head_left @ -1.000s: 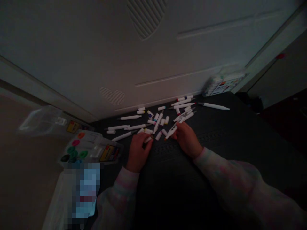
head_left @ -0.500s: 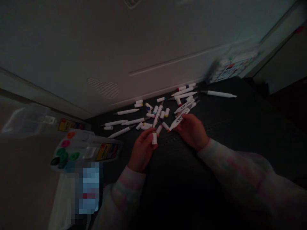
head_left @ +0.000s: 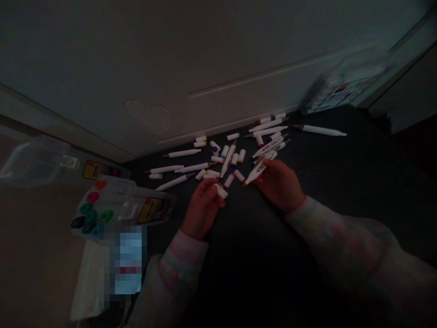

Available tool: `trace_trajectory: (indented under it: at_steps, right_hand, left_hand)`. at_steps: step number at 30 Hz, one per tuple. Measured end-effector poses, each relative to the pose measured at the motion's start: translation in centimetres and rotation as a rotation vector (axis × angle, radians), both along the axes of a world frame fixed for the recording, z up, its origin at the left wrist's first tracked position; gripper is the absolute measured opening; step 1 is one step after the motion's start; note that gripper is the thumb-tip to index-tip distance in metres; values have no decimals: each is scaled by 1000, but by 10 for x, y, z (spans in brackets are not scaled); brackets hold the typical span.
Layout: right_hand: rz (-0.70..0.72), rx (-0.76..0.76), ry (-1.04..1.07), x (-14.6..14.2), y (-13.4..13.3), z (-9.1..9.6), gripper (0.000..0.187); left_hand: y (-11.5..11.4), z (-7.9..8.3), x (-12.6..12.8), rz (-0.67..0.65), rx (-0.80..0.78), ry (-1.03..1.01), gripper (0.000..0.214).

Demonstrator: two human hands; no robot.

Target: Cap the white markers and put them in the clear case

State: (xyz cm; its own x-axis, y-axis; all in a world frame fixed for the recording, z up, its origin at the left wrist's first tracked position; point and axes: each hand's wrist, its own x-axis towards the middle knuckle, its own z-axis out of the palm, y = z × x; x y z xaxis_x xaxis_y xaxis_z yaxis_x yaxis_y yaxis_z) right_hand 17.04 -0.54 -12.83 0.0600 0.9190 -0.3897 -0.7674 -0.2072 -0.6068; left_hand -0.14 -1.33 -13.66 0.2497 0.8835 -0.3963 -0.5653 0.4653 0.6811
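Observation:
Between the fingertips of my left hand point(head_left: 202, 210) is a white marker cap point(head_left: 221, 191), tilted. My right hand point(head_left: 280, 184) is closed on a white marker point(head_left: 260, 168) whose orange-tipped end points down and left, toward the cap. The two are apart. Beyond my hands, uncapped white markers point(head_left: 180, 154) and loose caps with coloured bands lie scattered on the dark tabletop point(head_left: 246, 237). A pink-banded cap point(head_left: 229, 180) lies close to my left fingertips, and another loose cap point(head_left: 239, 176) rests by the held marker's tip.
Clear plastic cases stand on the left; one case point(head_left: 131, 187) holds several coloured markers. Below it is a pixelated bright area point(head_left: 128, 264). A pale panel point(head_left: 221, 54) with a raised heart borders the table's back. Another marker case point(head_left: 344, 89) stands at the back right.
The cap in my left fingers has turned from upright to slanted. My right hand and its marker sit slightly further right in view, and the camera view has shifted a little.

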Motion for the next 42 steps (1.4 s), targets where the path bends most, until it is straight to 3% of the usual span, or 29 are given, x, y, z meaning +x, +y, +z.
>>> trace_trajectory:
  at_steps: [16,34,42]
  right_hand:
    - [18,84,-18,-1,-1,-2,12]
    - [125,125,-96,1,-3,-4,1]
    - [94,144,-82,-1,-3,-6,8]
  left_hand:
    - [-1,-2,-1,-60,7,-3,32]
    - [-1,0,2,-62,36,12,15]
    - [-2,-3,1,-92,71,35,19]
